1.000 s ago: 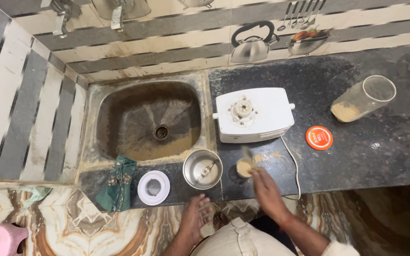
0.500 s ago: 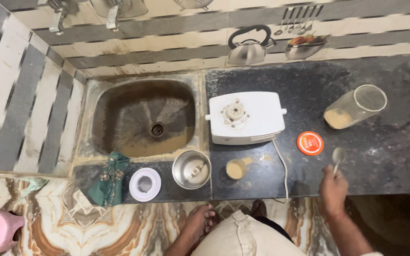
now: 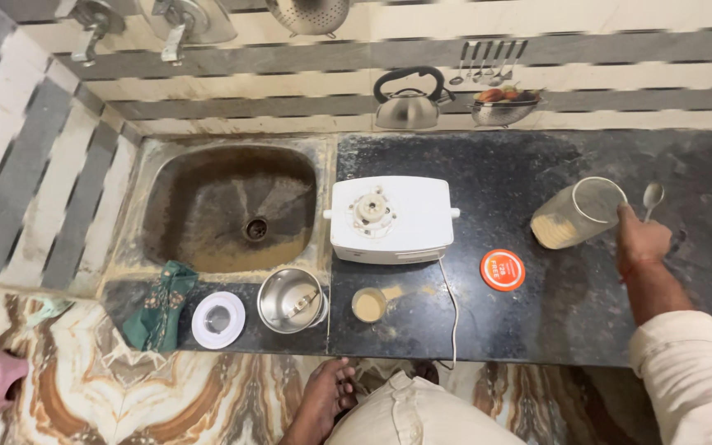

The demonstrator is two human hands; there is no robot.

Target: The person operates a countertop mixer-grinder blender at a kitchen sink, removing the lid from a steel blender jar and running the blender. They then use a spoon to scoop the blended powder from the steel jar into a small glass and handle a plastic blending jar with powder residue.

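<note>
Right hand (image 3: 643,239) closed round a spoon (image 3: 651,196), bowl up, fingertips seemingly touching the rim of the tilted clear jar (image 3: 577,213) of tan powder on the dark counter (image 3: 537,313), its orange lid (image 3: 503,269) lying off nearby; left hand out of view.

Metal spoon (image 3: 651,198) upright beside tilted clear jar (image 3: 577,213).

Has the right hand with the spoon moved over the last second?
Yes. The right hand with the spoon went from the small cup rightward, past the orange lid, to the jar.
</note>
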